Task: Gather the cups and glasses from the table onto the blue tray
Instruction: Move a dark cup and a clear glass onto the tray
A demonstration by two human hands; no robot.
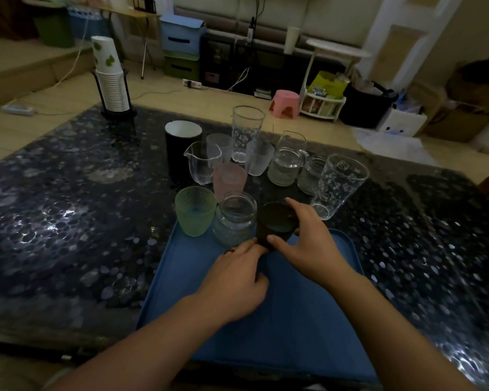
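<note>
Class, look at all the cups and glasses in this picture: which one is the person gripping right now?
The dark cup at the blue tray's far edge: the right hand grips it, unlike the green cup beside the ribbed jar.

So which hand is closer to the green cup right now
Left. The left hand lies on the blue tray just below and right of the green cup. The right hand is farther right, gripping the dark cup beyond the glass jar.

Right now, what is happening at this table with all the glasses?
A person is loading a blue tray. The right hand grips a dark cup at the tray's far edge, while the left hand touches its base. A green glass and a clear jar stand beside it. Most glasses remain on the table.
</note>
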